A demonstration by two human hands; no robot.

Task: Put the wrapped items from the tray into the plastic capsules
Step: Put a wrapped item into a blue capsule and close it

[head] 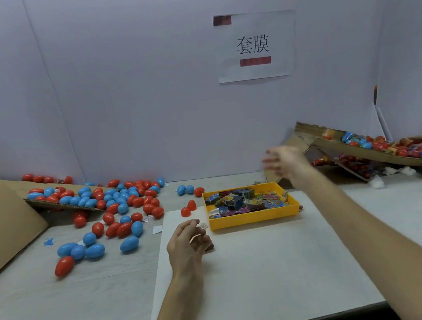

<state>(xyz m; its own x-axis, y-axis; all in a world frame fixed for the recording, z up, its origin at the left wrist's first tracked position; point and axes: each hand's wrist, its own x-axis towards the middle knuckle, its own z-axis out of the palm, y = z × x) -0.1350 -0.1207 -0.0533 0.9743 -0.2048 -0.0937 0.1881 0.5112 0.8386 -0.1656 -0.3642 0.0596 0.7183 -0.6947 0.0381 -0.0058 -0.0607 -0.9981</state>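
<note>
A single wide-angle view, worn on the person's head, looks forward and down across the table (63, 313) toward the white back wall (141, 88); the near table edge lies at the bottom of the frame; both forearms (171, 312) run in from there, the left hand (187, 243) close below centre, the right hand (285, 163) farther out beyond the yellow tray (252, 220). The wall's paper sign (254, 46) sits right of centre.

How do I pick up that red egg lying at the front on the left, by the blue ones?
Come down from above and pinch the red egg across its fat middle, on its two long sides. It lies on its side, and the rounded ends would probably slip. The blue eggs crowd its far right end, so stay toward the near left part.
</note>
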